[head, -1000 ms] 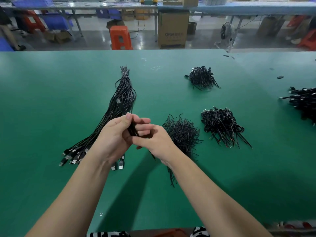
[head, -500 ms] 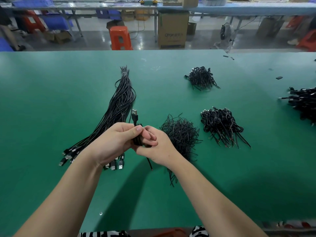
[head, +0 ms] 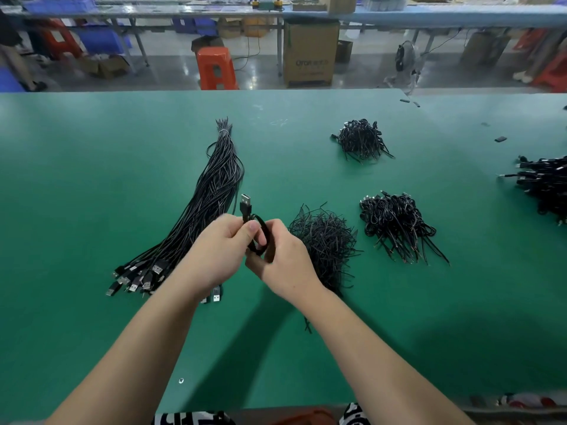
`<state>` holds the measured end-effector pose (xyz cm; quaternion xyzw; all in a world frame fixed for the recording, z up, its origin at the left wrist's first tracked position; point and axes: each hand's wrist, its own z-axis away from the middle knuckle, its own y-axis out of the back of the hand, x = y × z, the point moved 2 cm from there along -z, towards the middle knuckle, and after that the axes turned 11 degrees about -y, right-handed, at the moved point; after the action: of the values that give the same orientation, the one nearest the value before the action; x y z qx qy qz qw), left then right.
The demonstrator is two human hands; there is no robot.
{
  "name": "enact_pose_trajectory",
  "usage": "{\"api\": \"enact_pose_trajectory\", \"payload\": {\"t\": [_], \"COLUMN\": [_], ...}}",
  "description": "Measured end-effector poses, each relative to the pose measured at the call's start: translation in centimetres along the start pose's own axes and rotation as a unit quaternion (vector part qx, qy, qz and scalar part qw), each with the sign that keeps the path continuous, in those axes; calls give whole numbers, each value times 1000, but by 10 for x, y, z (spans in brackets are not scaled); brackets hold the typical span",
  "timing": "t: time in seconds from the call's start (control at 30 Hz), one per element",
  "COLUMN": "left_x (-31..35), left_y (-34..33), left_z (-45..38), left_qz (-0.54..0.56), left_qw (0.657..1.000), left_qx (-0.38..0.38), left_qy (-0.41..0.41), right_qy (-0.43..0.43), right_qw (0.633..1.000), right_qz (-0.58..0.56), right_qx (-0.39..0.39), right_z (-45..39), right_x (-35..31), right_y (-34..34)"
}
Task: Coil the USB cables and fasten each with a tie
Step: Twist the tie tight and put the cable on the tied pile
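Black coiled USB cable with silver plug upright, pinched between left hand and right hand above green matte counter, beside long black cable bundle; brown carton lettering unreadable.

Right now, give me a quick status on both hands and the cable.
Left hand and right hand both gripping one coiled USB cable above the table. Plug end up. No tie visibly on it. Nothing in the way.
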<state>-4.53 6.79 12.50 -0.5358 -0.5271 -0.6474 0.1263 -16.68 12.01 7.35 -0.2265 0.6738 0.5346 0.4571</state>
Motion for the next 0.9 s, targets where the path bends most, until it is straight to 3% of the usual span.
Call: {"api": "enact_pose_trajectory", "payload": {"t": [0.07,0.2,0.33,0.5,0.63,0.7,0.9], "left_x": [-2,-7,3,1,-8,-11,-18], "left_y": [-1,-4,-4,10,21,24,22], "left_z": [1,4,7,7,2,-1,-4], "left_qz": [-135,-186,-236,-352,-215,-192,-166], "left_qw": [990,981,962,928,972,975,981], "left_qx": [40,49,105,90,-2,-45,-52], "left_qy": [-20,-27,-90,-85,-98,-104,-86], "right_qy": [31,71,112,98,84,86,96], "right_qw": [997,985,966,970,962,959,953], "right_qz": [66,156,227,221,253,258,278], "right_qx": [-12,-33,-46,-32,-64,-81,-71], "right_z": [-1,0,4,6,6,7,6], "right_x": [-3,-4,-5,-4,-1,0,1], "right_y": [2,-2,-12,-14,-15,-15,-18]}}
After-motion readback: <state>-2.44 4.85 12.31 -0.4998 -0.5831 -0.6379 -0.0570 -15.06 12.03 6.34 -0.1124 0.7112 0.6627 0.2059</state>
